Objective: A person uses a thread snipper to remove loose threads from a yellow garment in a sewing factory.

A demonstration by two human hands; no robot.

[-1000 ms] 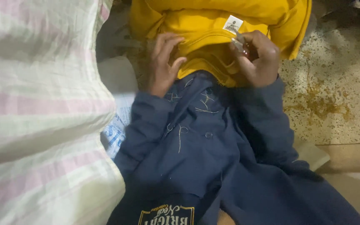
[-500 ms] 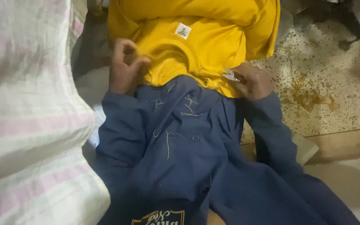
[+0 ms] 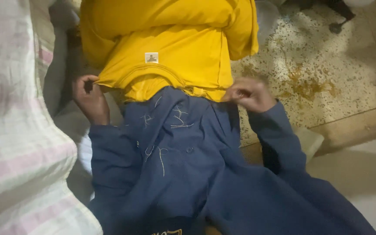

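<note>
A yellow garment [image 3: 170, 48] with a small white label lies spread over my lap and out over the floor. My left hand [image 3: 90, 98] pinches its near left edge, fingers closed on the cloth. My right hand [image 3: 250, 93] grips the near right edge, a little blurred. Both hands hold the hem apart, left and right. I wear a dark blue top [image 3: 175, 161] with several loose pale threads lying on its front.
A big white sack with pink stripes [image 3: 18, 143] fills the left side. Speckled floor with an orange-brown stain [image 3: 310, 82] lies to the right. A dark stand's foot [image 3: 336, 26] shows at the top right.
Both hands have moved apart from the garment's middle to its left and right edges. The yellow garment now lies wider and flatter, with its label facing up in the middle.
</note>
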